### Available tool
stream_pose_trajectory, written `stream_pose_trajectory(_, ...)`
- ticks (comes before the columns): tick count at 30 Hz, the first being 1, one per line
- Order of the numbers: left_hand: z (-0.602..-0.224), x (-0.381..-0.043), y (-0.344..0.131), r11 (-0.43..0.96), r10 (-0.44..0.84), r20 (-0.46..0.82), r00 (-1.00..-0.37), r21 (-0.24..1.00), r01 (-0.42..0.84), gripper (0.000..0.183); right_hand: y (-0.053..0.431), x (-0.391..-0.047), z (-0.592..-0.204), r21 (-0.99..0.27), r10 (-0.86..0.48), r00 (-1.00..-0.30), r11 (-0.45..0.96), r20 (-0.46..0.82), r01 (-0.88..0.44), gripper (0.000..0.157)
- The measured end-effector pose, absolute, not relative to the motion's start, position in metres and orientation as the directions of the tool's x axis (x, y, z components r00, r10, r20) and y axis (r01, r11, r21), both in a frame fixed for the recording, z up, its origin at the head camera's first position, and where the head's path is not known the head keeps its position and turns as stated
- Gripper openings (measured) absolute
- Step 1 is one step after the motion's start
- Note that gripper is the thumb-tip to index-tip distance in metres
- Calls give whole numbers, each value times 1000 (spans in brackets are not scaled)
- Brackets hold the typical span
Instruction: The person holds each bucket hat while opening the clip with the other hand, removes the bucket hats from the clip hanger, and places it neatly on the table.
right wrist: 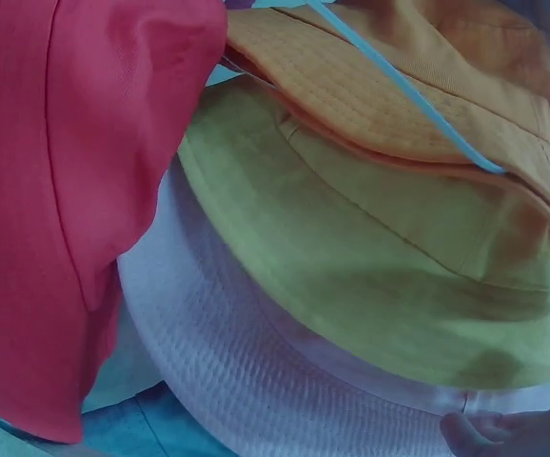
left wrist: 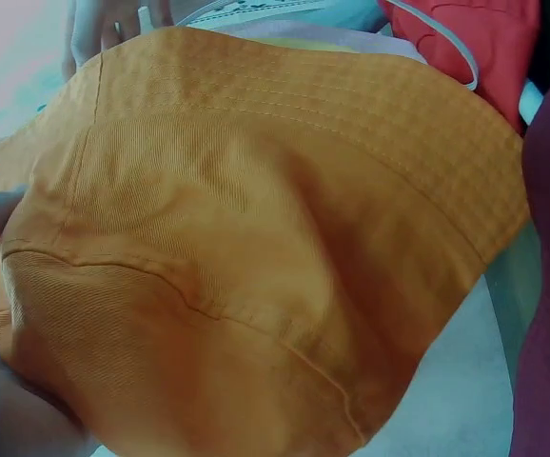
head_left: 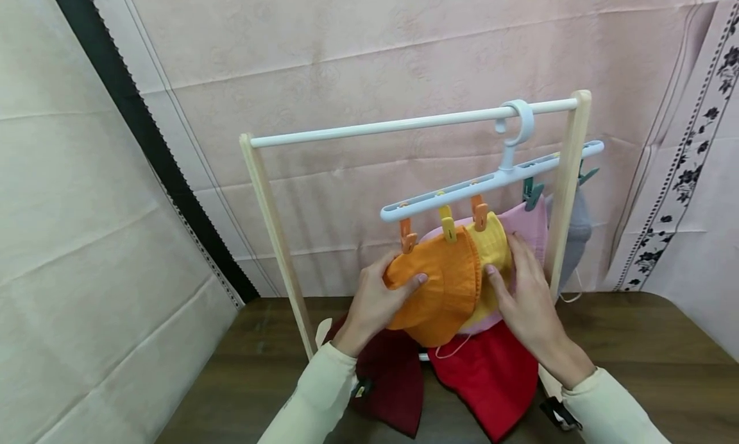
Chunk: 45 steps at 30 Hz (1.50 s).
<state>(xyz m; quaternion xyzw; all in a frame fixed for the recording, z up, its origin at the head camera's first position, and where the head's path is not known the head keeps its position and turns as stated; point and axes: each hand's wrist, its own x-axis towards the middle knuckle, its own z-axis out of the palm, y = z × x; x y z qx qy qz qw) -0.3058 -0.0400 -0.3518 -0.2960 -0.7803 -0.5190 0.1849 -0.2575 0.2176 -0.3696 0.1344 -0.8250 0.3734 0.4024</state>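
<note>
Two hats are filling the middle of my feed, both hanging from the blue hanger (head_left: 456,194). Through the head view I am seeing the left hand (head_left: 375,296) pinching the left side of the orange hat (head_left: 439,283), its thumb lying on the front and its other fingers disappearing behind, nearly closed with the cloth between. At the right hand (head_left: 528,303), the thumb is lying over the front of the yellow hat (head_left: 493,239) and the fingers are running along its right edge, partly open; whether they are gripping cloth or only touching it, I am unable to tell. The orange hat is overlapping the yellow hat, and the pink hat (head_left: 531,226) is showing behind both. The first orange clip (head_left: 407,239) and the yellow clip (head_left: 447,224) are holding the orange hat by its upper edge, while the second orange clip (head_left: 479,213) is sitting at the top of the yellow hat. The green clip (head_left: 532,194) is gripping the pink hat. Beyond the right post (head_left: 562,200), the grey hat (head_left: 574,232) is hanging. The hanger is hooking over the rail (head_left: 375,128), angled to it. Lower down, above the desk (head_left: 254,348), the maroon hat (head_left: 398,380) and the red hat (head_left: 491,380) are showing side by side, their support staying unclear to me
</note>
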Motion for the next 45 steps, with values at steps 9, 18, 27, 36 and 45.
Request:
stream_pose_trajectory(9,-353,-305,-53,251,231,622,-748,705,663,30,212,-259,-367,-511,29,-677,678,736,-528,64)
stream_pose_trajectory(18,-356,-306,-72,295,152,629,-763,707,642,37,209,-255,-366,-470,50,-628,710,777,-525,58)
stream_pose_trajectory(27,-354,-311,-90,340,90,641,-762,699,628,28,211,-253,-363,-477,154,-610,777,777,-410,75)
stream_pose_trajectory(36,-350,-318,-108,405,-1,652,-758,694,596,18,210,-260,-367,-392,26,-618,794,786,-465,82)
stream_pose_trajectory(45,-343,-326,-117,447,-44,639,-768,700,557,18,204,-253,-368,-468,-36,-708,726,706,-504,80)
